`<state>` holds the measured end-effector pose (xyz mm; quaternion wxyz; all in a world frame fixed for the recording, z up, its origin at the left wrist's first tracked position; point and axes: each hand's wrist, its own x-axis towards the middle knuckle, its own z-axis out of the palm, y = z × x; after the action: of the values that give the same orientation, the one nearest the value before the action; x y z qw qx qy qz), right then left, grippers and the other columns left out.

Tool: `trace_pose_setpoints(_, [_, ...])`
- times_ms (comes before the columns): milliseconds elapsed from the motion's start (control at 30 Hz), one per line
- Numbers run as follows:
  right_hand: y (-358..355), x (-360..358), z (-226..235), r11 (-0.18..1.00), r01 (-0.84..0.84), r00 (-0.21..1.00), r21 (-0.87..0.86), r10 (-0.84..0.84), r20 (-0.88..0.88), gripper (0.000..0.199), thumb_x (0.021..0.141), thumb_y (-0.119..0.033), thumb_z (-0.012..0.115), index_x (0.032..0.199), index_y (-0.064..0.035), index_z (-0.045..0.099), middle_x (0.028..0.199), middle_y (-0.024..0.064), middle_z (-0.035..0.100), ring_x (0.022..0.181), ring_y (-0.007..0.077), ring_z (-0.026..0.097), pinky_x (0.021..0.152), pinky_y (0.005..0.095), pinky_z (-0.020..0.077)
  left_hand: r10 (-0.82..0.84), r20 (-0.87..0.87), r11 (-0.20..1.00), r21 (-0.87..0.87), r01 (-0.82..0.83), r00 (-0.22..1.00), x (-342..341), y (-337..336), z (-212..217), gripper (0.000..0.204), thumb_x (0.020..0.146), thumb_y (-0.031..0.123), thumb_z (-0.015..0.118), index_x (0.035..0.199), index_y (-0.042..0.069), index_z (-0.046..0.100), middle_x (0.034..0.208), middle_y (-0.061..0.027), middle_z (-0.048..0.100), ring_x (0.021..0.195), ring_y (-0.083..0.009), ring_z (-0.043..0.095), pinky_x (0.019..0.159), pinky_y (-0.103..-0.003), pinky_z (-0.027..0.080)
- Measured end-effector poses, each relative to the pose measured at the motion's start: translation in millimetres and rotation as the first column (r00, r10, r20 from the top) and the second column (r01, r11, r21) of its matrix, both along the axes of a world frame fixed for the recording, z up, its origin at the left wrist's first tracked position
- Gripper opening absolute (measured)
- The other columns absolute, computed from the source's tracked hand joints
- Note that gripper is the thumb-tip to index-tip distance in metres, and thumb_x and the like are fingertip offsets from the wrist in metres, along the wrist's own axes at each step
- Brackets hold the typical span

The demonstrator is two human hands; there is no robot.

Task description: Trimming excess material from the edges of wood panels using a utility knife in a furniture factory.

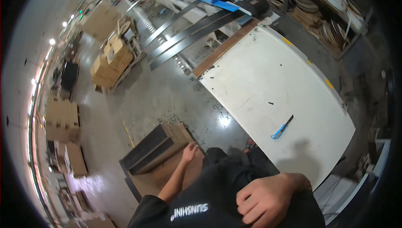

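My left hand is low on the left, above an open-topped wooden-brown box that holds dark strips or panels. Its fingers are loosely stretched near the box's right side; whether they touch it cannot be made out. Close in front of my black shirt, my right hand is curled into a loose fist, back upward, with nothing showing in it. A blue utility knife, its dark blade pointing away, lies on the white worktable to my right.
Long dark strips reach out from a machine with a blue edge beyond the table. Cardboard boxes stand on a pallet at the far left. Dark scraps litter the floor. Shelves with coiled rolls line the far right.
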<state>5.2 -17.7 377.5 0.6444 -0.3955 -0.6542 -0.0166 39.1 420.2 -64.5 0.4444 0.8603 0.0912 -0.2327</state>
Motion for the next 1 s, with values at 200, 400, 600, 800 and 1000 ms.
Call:
trace_pose_setpoints(200, [-49, 17, -6, 0.878, 0.459, 0.869, 0.135, -0.413, -0.272, 0.028, 0.106, -0.011, 0.058, 0.079, -0.0103, 0.054, 0.078, 0.0072, 0.071, 0.072, 0.0231, 0.067, 0.073, 0.0364, 0.0493, -0.536, 0.127, 0.843, 0.033, 0.536, 0.835, 118, -116, 58, 0.047, 0.105, 0.036, 0.065, 0.14, 0.005, 0.062, 0.116, -0.0196, 0.077, 0.102, -0.035, 0.075, 0.091, -0.043, 0.057])
trace_pose_setpoints(400, [19, 53, 12, 0.625, 0.75, 0.596, 0.216, -0.498, -0.63, 0.024, 0.106, -0.013, 0.062, 0.083, -0.0103, 0.055, 0.069, 0.0081, 0.066, 0.065, 0.0236, 0.063, 0.07, 0.0389, 0.0454, -0.787, 0.021, 0.608, 0.202, 0.768, 0.617, 215, -136, 70, 0.042, 0.102, 0.039, 0.068, 0.121, 0.002, 0.071, 0.104, -0.0232, 0.076, 0.095, -0.0458, 0.072, 0.085, -0.051, 0.056])
trace_pose_setpoints(600, [115, 131, 30, 0.089, 0.993, 0.114, 0.075, -0.625, -0.772, 0.035, 0.106, -0.026, 0.064, 0.077, -0.0113, 0.049, 0.058, 0.0012, 0.053, 0.051, 0.0184, 0.05, 0.062, 0.0362, 0.0404, -0.859, 0.202, 0.496, 0.098, 0.863, 0.471, 319, -125, 60, 0.045, 0.102, 0.033, 0.07, 0.138, 0.006, 0.063, 0.115, -0.0176, 0.077, 0.107, -0.038, 0.075, 0.089, -0.046, 0.058])
trace_pose_setpoints(800, [150, 172, 17, 0.097, 0.99, 0.144, 0.106, -0.663, -0.735, 0.036, 0.107, -0.039, 0.065, 0.084, -0.0115, 0.06, 0.07, 0.0006, 0.061, 0.058, 0.0217, 0.056, 0.07, 0.0391, 0.0463, -0.887, 0.218, 0.439, 0.119, 0.891, 0.408, 400, -104, 53, 0.04, 0.102, 0.025, 0.071, 0.136, 0.004, 0.066, 0.117, -0.0177, 0.078, 0.11, -0.0339, 0.076, 0.087, -0.044, 0.059])
trace_pose_setpoints(1000, [190, 199, -1, -0.117, 0.989, -0.026, 0.095, -0.751, -0.66, 0.07, 0.095, -0.078, 0.059, 0.076, -0.0115, 0.057, 0.07, -0.001, 0.056, 0.056, 0.0138, 0.051, 0.054, 0.0299, 0.0376, -0.916, 0.239, 0.346, 0.073, 0.935, 0.321, 450, -108, 45, 0.043, 0.105, 0.023, 0.068, 0.141, -0.001, 0.063, 0.113, -0.0191, 0.076, 0.107, -0.0318, 0.073, 0.096, -0.042, 0.056])
